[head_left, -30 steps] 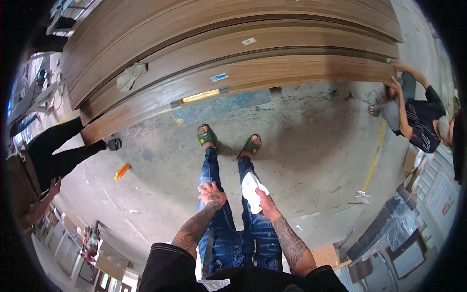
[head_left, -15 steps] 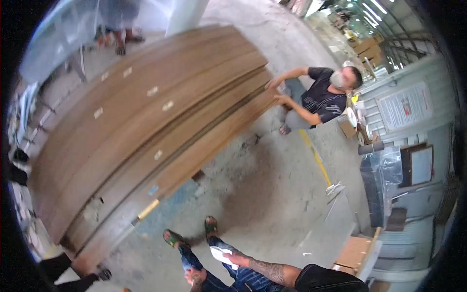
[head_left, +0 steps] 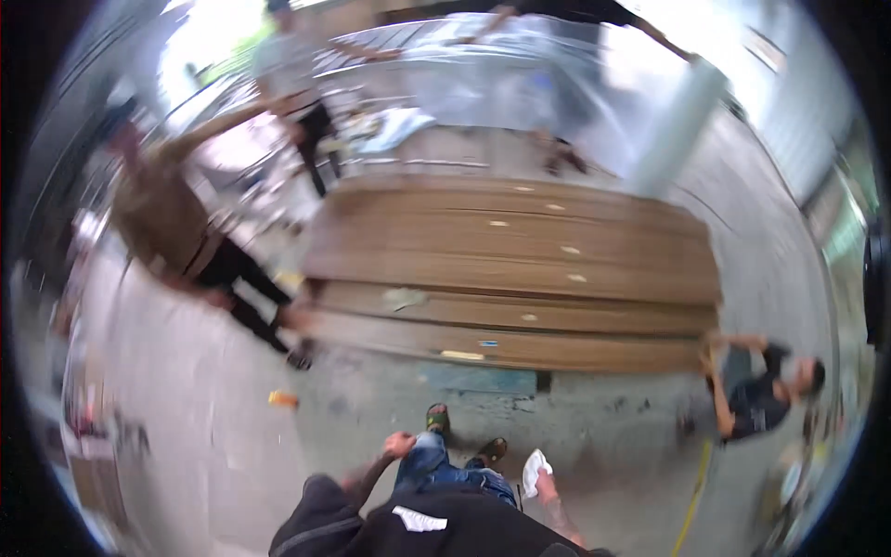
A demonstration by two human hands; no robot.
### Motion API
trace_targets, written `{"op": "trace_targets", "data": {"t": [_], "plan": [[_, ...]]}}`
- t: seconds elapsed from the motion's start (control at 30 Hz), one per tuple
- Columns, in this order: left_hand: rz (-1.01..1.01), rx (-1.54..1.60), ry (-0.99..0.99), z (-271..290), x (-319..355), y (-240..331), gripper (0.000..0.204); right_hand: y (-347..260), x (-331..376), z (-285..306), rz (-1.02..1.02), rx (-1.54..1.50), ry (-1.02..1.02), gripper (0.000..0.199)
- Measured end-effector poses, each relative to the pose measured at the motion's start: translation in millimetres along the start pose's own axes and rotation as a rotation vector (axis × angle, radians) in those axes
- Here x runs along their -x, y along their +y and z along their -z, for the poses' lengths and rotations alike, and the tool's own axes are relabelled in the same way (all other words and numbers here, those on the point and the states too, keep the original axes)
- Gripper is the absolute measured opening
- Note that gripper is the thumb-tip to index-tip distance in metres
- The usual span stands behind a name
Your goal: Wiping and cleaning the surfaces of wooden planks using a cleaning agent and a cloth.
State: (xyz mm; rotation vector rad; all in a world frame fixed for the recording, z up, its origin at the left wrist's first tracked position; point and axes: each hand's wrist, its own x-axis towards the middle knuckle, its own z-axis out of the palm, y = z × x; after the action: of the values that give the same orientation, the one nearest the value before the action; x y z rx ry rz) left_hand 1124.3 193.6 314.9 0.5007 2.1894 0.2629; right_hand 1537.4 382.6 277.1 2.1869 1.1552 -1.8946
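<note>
My right hand (head_left: 546,485) grips a crumpled white cloth (head_left: 533,472), held out beside my right leg. Above my left knee, my left hand (head_left: 401,445) is curled closed, and I see nothing in it. In front of me lie several long brown wood-grain panels (head_left: 631,288), side by side, with small pale labels on them. Both my hands are apart from the panels. A pale crumpled piece (head_left: 405,299) lies on the panels near their left end, and a yellowish strip (head_left: 462,355) is on the nearest one.
A co-worker (head_left: 756,390) crouches at the panels' right end, hands on the nearest edge. Another person (head_left: 176,204) stands at the left end; others are at the far side by plastic sheeting (head_left: 501,84) and a pale roll (head_left: 682,125). An orange object (head_left: 283,399) lies on the floor.
My view has swung left, so the panels now run across it and the people at left and far side show. The cloth stays in my right hand.
</note>
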Motion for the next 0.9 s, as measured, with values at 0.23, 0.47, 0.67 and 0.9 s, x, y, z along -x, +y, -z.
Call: {"op": "trace_targets", "data": {"t": [0.23,0.47,0.67,0.9], "plan": [[-0.068,0.281,0.199,-21.0,59.1,5.7,0.046,72.6,-77.3,34.1,0.052,0.153,-0.028,0.055],[-0.394,0.129,-0.138,30.1,-23.6,45.9,0.041,32.3,-40.3,3.8,0.246,0.119,0.114,0.058],[-0.269,0.344,-0.235,78.7,-57.3,66.7,0.042,-33.8,8.0,-46.4,0.326,0.031,0.219,0.063],[-0.086,0.661,-0.423,91.1,-43.0,-19.1,0.046,119.4,-81.3,-98.6,0.157,-0.05,-0.164,0.049]]}}
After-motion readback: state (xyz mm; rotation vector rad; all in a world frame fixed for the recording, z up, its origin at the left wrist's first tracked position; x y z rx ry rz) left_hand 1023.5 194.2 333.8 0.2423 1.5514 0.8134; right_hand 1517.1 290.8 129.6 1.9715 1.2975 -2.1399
